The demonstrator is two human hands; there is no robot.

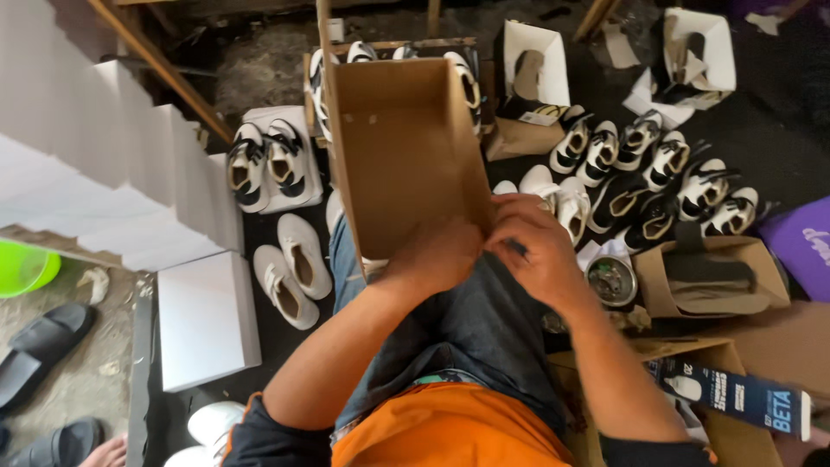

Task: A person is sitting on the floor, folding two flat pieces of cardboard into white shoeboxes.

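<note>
At the lap, fingers: both sets pinched on the near edge of the cardboard box (406,156).
Left hand (437,255): grips the lower rim.
Right hand (536,246): clamps the corner.
Box state: open, empty (nothing visible inside).
Remaining: white shoes (292,266) unboxed on the floor.

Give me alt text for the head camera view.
Seen from above, a seated person's left hand and right hand grip the near edge of an open brown cardboard box on their lap, with white shoes and white boxes on the floor around.
</note>
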